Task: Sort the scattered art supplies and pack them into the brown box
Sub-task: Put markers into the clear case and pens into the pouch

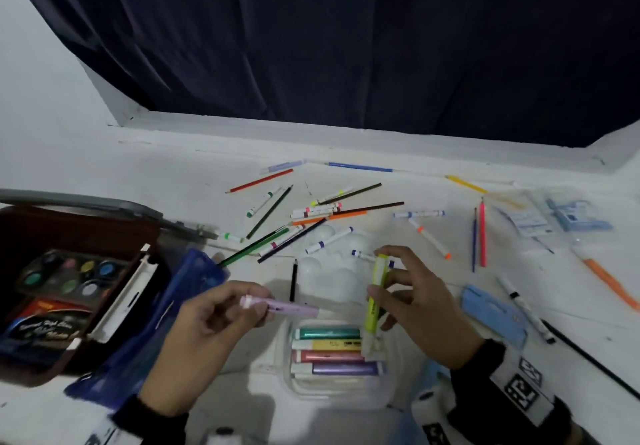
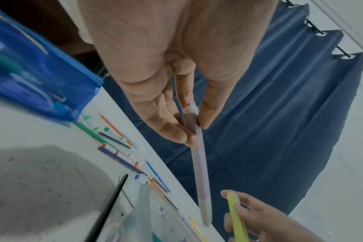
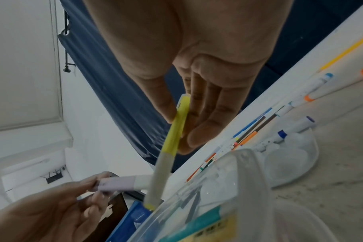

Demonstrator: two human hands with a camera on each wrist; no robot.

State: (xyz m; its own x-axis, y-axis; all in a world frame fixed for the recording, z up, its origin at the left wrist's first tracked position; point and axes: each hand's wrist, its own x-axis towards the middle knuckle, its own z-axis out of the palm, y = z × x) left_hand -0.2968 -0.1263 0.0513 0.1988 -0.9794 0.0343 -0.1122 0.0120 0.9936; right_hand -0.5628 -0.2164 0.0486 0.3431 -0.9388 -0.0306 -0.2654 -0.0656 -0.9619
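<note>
Head view: pens [image 1: 313, 214] scatter the white table [image 1: 138, 167] below a dark curtain [image 1: 346, 39].

The open brown box [image 1: 52, 233] runs off the head view's left edge, and the print on the dark packet [image 1: 45, 330] inside it is too blurred to read. The clear plastic case of metallic markers [image 1: 388, 385] is partly covered by the right hand [image 1: 419, 306]. The labels on the clear plastic sleeves [image 1: 554, 216] at far right are illegible.
</note>
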